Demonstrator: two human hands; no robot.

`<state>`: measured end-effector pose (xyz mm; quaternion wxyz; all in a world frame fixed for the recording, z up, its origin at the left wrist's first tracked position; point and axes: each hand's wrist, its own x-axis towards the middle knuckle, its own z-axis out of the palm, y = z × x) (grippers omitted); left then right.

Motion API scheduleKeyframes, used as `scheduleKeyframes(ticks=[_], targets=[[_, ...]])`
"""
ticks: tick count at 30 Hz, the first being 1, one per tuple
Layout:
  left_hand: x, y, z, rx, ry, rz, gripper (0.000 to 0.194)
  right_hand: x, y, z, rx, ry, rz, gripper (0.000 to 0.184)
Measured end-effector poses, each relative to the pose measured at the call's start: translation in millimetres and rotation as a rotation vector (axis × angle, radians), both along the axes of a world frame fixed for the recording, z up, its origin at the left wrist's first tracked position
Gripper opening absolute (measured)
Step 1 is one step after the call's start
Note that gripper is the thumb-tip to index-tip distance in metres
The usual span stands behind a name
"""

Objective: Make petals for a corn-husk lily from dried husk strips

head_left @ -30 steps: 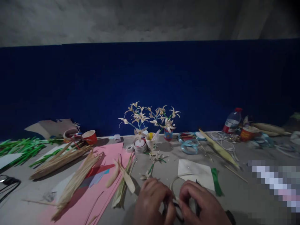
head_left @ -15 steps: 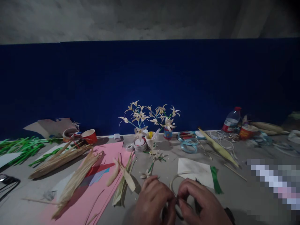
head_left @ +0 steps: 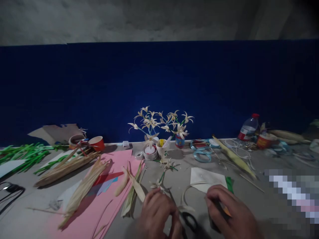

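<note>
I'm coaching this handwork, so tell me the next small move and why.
Probably bring the right hand in toward the left hand: the two stand apart, with a black ring-shaped handle between them. The right grips a dark object with an orange part; the left is curled, though what it holds, if anything, is hidden.

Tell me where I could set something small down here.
Bare gray table shows at lower left, between the black cable and the pink paper; a smaller gap lies between the lying flowers and the white paper. It's crowded along the blue panel, and a black loop sits between the left hand and right hand.
</note>
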<state>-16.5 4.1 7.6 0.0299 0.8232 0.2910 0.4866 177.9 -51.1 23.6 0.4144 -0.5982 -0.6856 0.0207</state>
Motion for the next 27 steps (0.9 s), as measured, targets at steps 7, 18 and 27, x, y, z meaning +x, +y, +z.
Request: scheduleKeyframes(ticks=[7,18,27], targets=[[3.5,-3.0,4.2,-0.008,0.05,-0.052,0.028,-27.3,8.3,0.6,-0.07,-0.025,0.126,0.015],[1.4,-4.4,-0.1,-0.038,-0.079,0.025,0.025,-4.0,4.1,-2.8,-0.051,-0.096,0.006,0.014],[4.1,-3.7,1.2,0.003,-0.067,0.015,0.026,-31.6,10.0,8.3,-0.035,-0.081,0.149,0.013]])
